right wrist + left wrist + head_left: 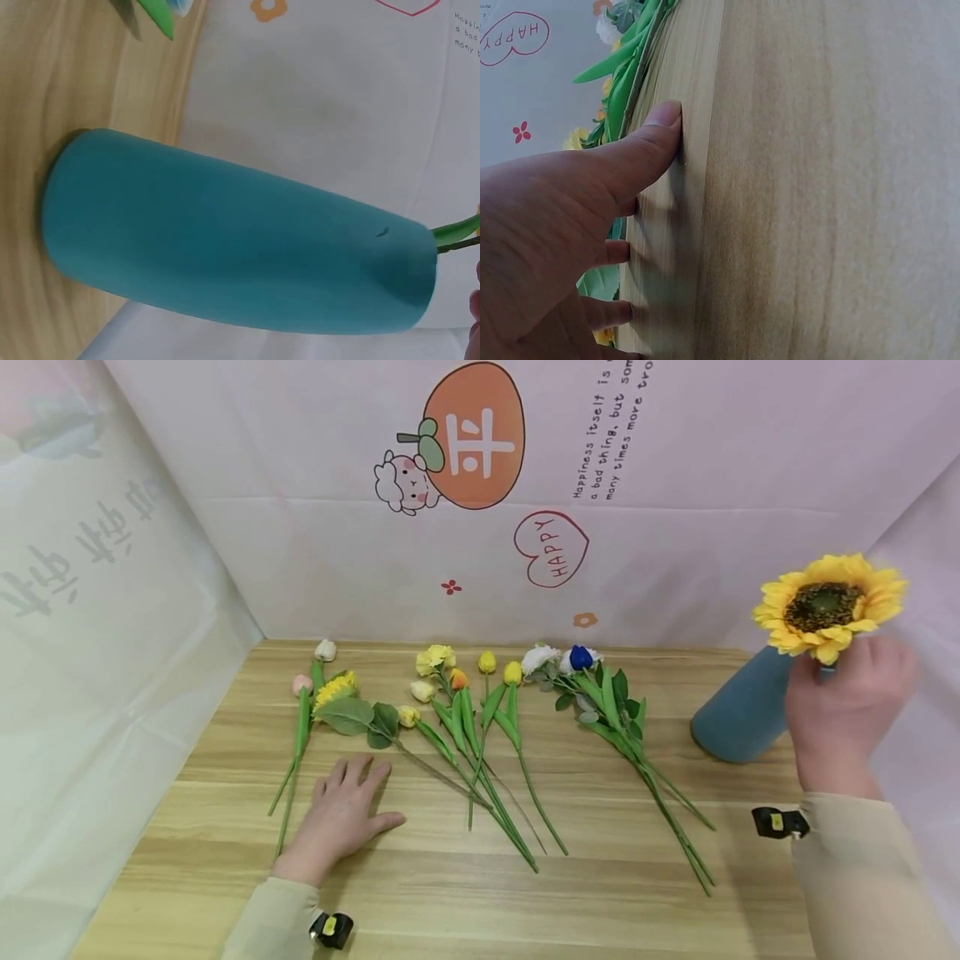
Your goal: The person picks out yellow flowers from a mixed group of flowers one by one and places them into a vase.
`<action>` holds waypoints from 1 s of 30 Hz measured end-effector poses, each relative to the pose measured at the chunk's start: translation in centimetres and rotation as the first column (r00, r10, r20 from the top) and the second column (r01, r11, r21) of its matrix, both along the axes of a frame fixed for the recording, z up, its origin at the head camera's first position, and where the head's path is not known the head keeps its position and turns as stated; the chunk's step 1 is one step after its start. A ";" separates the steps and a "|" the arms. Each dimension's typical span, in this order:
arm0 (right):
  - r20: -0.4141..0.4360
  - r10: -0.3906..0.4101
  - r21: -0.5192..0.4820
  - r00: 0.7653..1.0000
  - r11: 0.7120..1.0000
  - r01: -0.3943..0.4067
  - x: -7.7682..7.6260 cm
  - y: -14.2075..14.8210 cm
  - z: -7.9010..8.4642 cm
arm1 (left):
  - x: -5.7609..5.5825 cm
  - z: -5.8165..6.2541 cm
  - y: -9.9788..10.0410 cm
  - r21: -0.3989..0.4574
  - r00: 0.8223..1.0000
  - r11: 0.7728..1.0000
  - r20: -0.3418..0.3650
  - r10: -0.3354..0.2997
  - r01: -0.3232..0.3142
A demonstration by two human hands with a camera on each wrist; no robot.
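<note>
At the right, a tall blue vase stands upright on the table. My right hand is up at its mouth, fingers curled behind the head of a large yellow sunflower, gripping it; the flower hides part of the grip. In the right wrist view, a thin brown stem and a green leaf reach into the vase's opening, and only a few fingertips show at the edge. My left hand rests on the table with fingers spread, holding nothing, just below a second sunflower lying flat.
Pink and white tulips lie left on the wooden table. Several yellow and orange flowers spread across the middle. White flowers with a blue tulip lie nearer the vase. A printed white cloth hangs behind.
</note>
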State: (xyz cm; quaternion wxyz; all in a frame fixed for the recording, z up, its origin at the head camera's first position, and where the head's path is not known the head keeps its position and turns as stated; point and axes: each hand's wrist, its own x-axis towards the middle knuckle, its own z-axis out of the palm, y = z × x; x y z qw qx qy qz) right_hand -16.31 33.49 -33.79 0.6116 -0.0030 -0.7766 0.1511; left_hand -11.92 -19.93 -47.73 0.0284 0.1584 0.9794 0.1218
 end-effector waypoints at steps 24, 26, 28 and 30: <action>0.279 0.097 -0.065 0.955 0.994 -0.082 2.1 -2.1 -7.5 | 0.0 0.2 0.1 -0.006 1.000 1.000 0.025 0.005 -0.005; 0.368 0.119 -0.075 0.922 0.992 -0.098 2.1 -2.9 -8.1 | 0.0 0.2 0.2 -0.004 1.000 1.000 0.030 0.010 -0.010; 0.461 0.138 -0.083 0.877 0.990 -0.113 2.0 -3.8 -8.5 | 0.0 0.3 0.2 -0.003 0.999 1.000 0.033 0.013 -0.013; 0.563 0.160 -0.092 0.811 0.987 -0.131 1.9 -4.9 -8.7 | 0.0 0.3 0.2 -0.003 0.999 1.000 0.035 0.016 -0.016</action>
